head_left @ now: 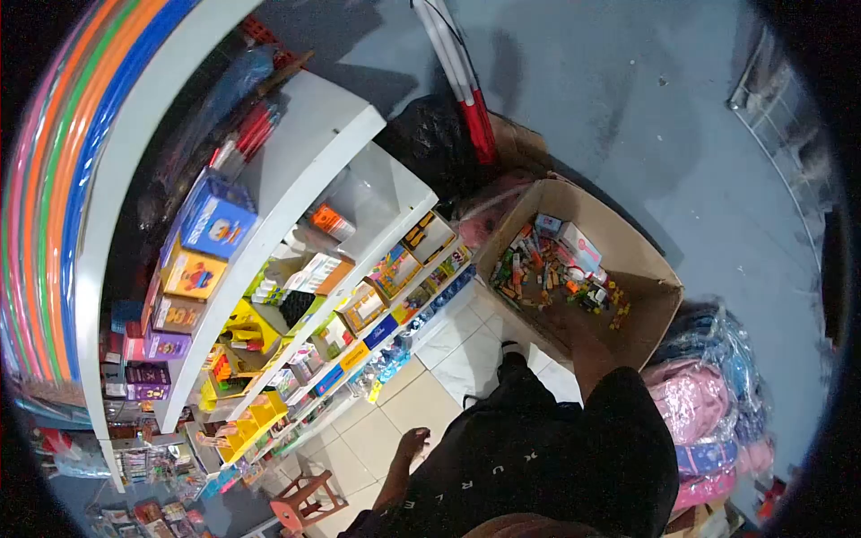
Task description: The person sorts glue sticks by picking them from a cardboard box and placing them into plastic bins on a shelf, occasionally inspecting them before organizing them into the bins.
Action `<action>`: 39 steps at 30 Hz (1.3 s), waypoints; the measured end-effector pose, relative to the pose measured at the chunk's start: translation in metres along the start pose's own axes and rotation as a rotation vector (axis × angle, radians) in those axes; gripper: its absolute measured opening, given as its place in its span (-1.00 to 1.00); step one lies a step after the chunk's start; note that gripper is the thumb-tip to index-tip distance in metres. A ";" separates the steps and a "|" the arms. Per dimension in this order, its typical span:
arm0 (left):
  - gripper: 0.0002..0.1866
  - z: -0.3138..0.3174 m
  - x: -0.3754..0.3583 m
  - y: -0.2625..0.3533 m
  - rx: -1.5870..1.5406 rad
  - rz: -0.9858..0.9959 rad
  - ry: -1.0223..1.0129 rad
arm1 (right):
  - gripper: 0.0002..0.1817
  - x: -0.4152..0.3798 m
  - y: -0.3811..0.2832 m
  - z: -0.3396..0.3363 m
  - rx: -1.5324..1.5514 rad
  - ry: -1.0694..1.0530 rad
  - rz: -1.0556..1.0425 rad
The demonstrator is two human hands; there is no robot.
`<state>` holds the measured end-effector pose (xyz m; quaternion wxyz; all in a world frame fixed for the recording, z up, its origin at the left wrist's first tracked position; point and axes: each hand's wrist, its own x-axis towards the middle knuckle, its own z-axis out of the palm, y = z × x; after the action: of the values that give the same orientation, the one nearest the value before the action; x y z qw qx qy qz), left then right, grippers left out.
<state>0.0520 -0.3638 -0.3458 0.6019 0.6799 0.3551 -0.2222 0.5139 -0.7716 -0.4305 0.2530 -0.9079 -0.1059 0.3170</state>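
My right arm reaches down into an open cardboard box. My right hand is in shadow against the box's inner wall, near a heap of small colourful packets, and its fingers cannot be made out. A white-and-pink carton and a small light-blue box lie among those packets. Out to the left, my left hand hangs over the tiled floor with its fingers loosely bent and apart, holding nothing. It is nearest to the shelf unit and a reddish-brown stool.
White shelves with boxed goods run along the left, including a blue box and yellow bins. Plastic-wrapped pink bundles stand right of the carton. Red-and-white poles lean behind it. A wire rack is far right.
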 end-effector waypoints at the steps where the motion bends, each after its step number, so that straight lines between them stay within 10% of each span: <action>1: -0.63 -0.009 0.006 -0.005 0.139 0.089 -0.023 | -0.49 -0.008 0.003 -0.004 -0.023 0.005 0.000; 2: -0.67 -0.017 0.016 -0.011 -0.303 -0.145 -0.027 | -0.49 -0.015 0.006 -0.005 -0.045 0.009 -0.002; 8: -0.58 -0.035 0.032 -0.026 -0.390 -0.153 -0.248 | -0.50 -0.052 0.028 -0.019 -0.207 0.093 -0.019; 12: -0.54 -0.018 0.075 -0.018 -0.242 -0.538 -0.191 | -0.50 -0.079 0.032 -0.042 -0.324 0.261 -0.062; 16: -0.45 0.009 0.088 0.065 -0.433 -0.165 -0.261 | -0.46 -0.151 -0.079 -0.094 -0.022 0.524 -0.109; 24: -0.45 0.099 0.021 0.349 -0.758 0.151 -0.570 | -0.35 -0.237 -0.259 -0.070 0.034 0.251 -0.166; 32: -0.77 0.061 0.011 0.334 -0.869 0.232 -0.426 | -0.59 -0.283 -0.284 -0.060 0.804 0.179 -0.050; 39: -0.62 0.021 -0.035 0.304 -0.482 0.442 -0.299 | -0.55 -0.275 -0.333 -0.037 0.568 -0.013 -0.142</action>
<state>0.2603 -0.3986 -0.1234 0.8239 0.5387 0.1495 -0.0936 0.3127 -0.6002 -0.0865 0.5180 -0.7891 -0.0780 0.3209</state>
